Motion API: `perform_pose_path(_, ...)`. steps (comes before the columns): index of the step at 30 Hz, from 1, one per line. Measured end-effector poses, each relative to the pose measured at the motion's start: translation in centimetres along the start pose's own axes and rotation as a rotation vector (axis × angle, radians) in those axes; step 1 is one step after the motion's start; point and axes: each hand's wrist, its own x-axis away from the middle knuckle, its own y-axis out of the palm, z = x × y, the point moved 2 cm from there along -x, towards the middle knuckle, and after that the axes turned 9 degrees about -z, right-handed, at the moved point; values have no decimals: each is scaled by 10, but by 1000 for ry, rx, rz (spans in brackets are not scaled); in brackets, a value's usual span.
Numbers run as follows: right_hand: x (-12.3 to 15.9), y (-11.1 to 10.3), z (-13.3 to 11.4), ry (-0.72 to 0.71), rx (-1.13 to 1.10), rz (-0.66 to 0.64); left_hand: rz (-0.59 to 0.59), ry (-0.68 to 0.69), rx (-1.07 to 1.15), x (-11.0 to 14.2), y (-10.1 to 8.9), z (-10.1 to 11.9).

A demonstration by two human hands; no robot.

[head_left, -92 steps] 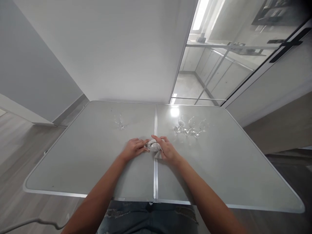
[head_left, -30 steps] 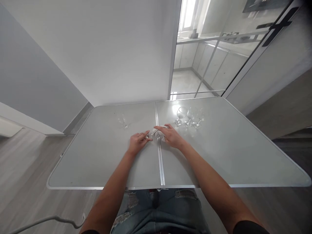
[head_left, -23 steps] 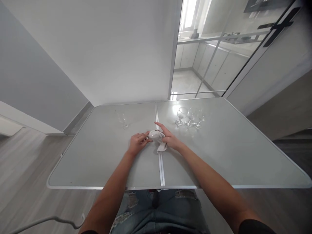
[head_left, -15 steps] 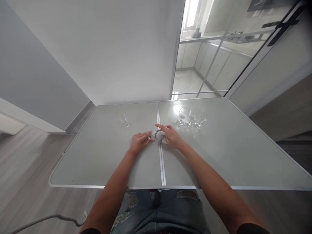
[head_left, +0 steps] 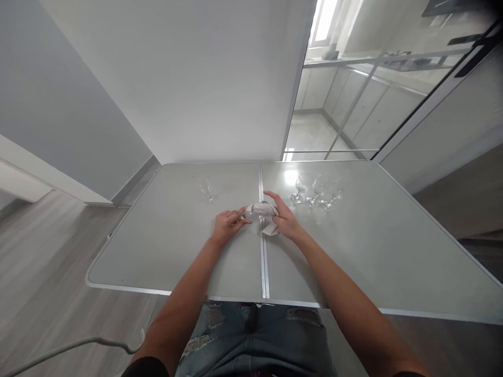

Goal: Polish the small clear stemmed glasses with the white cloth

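Observation:
Over the middle seam of the table, my left hand point(head_left: 228, 225) is closed on a small clear glass point(head_left: 250, 214), its fingers at the glass's left end. The glass lies sideways between my hands. My right hand point(head_left: 286, 217) grips a white cloth or tissue point(head_left: 268, 209) against the right end of the glass, with the index finger stretched out. A loose corner of the white cloth hangs below that hand. The cloth hides part of the glass.
Three stemmed glasses point(head_left: 314, 193) stand upright together at the back right of the grey table point(head_left: 165, 246). Another clear glass point(head_left: 209, 192) stands at the back left. Behind the table are a white wall point(head_left: 220, 84) and a glass-paned door point(head_left: 334, 131).
My right hand has shifted slightly to the right, and more of the white cloth shows, its corner now hanging down. My left hand still holds the glass. The camera view has turned slightly.

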Motion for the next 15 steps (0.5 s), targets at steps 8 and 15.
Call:
perform_pose_path(8, -2, 4, 3, -6, 15, -147, -48, 37, -7, 0, -1, -1)
perform_pose_path(15, -1, -1, 10, -69, 282, -21, -1, -30, 9, 0, 2, -1)
